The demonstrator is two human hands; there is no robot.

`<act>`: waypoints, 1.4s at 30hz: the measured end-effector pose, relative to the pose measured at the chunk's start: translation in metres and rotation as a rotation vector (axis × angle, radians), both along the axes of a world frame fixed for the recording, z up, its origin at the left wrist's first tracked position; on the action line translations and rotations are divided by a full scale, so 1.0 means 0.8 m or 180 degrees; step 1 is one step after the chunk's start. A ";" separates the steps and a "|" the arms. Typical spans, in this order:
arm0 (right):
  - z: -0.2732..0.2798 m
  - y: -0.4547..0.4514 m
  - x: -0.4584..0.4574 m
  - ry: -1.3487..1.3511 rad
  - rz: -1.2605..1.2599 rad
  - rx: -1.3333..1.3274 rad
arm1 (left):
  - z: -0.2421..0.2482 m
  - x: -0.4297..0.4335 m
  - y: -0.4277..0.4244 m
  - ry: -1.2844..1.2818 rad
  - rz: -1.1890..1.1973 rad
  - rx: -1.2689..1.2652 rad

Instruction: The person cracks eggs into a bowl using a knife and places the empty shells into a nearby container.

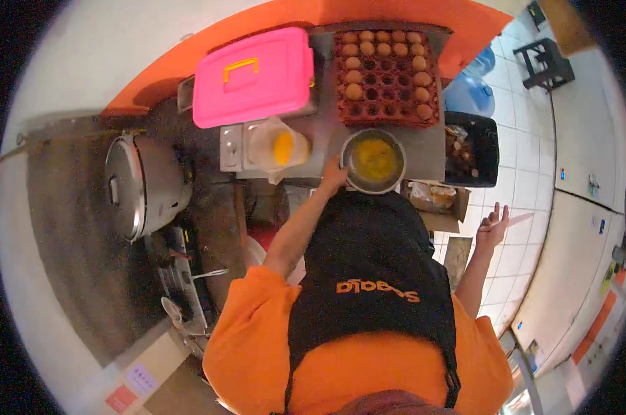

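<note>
My left hand (335, 174) grips the left rim of a round metal bowl (346, 165) at the front edge of the metal counter. Yellow liquid, which looks like egg (375, 157), lies in the bowl. Out to the right, over the tiled floor, my right hand (491, 227) holds a pale, flat, pointed utensil (519, 220), perhaps a knife. Some fingers of that hand are stretched out. Behind the bowl stands a stack of reddish egg trays (388, 118), its top one partly filled with brown eggs (353, 92). Left of the bowl is a translucent pitcher (263, 150) with something yellow inside.
A pink-lidded box (271, 78) sits at the counter's back left, near metal containers (231, 148). Right of the counter is a black bin (484, 155) with apparent eggshells. A large lidded pot (155, 184) stands left. Blue water bottles (468, 96) and a white fridge (577, 249) are right.
</note>
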State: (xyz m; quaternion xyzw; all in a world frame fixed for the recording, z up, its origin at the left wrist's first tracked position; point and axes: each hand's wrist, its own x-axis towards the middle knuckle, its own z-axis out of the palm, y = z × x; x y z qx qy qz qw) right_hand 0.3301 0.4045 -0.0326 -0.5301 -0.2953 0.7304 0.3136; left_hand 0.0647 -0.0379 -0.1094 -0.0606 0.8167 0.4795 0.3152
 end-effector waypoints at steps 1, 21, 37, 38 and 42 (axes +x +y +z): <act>0.002 -0.002 -0.011 0.0126 0.0109 0.0028 | 0.006 0.003 -0.008 -0.0075 0.0207 0.0275; 0.041 -0.103 -0.262 -0.0148 0.2303 0.1895 | 0.317 -0.007 -0.218 0.1988 0.2075 -0.0087; 0.031 -0.084 -0.377 -0.2061 0.2457 0.5195 | 0.289 -0.030 -0.208 0.3479 0.0915 -0.1941; 0.034 -0.087 -0.378 -0.2117 0.2492 0.4792 | 0.293 -0.028 -0.205 0.3462 0.0882 -0.1974; 0.054 -0.095 -0.380 -0.2139 0.2957 0.3475 | 0.311 -0.019 -0.204 0.3365 0.0816 -0.1883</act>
